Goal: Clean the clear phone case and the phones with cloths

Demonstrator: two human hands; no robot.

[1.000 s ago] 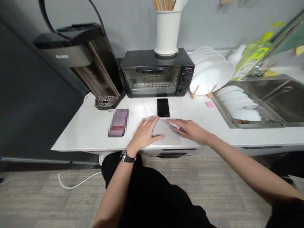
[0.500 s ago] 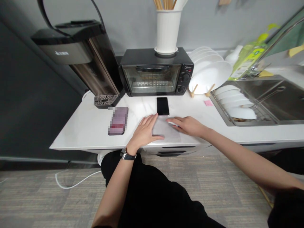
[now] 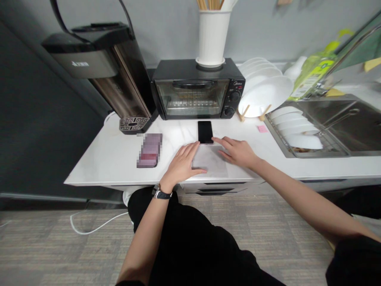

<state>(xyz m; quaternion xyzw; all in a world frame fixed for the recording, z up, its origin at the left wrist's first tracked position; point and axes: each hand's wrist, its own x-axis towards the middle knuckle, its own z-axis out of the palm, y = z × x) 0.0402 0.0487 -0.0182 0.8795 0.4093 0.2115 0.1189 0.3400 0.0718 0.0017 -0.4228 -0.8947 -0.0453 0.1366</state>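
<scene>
My left hand (image 3: 182,165) lies flat with its thumb spread out, at the left edge of a thin, translucent greyish sheet (image 3: 210,163). Its fingertips reach the lower left corner of a black-screened phone (image 3: 205,132) that lies face up on the counter. Over the sheet's right side is my right hand (image 3: 238,151), with the index finger stretched to the phone's lower right corner and the thumb apart from it. I see nothing between these fingers. A second phone-shaped item (image 3: 150,150), pixelated and purple, lies left of my left hand.
Behind the phone stands a black toaster oven (image 3: 196,95), with a white utensil holder (image 3: 212,39) on top. A drinks dispenser (image 3: 104,71) is at left. To the right are white plates (image 3: 264,93) in a rack, a pink sticky note (image 3: 262,128) and a sink (image 3: 351,123).
My right hand has moved up towards the phone and its index finger has straightened. The small white object seen earlier in its fingers no longer shows. My left hand stays on the sheet's edge.
</scene>
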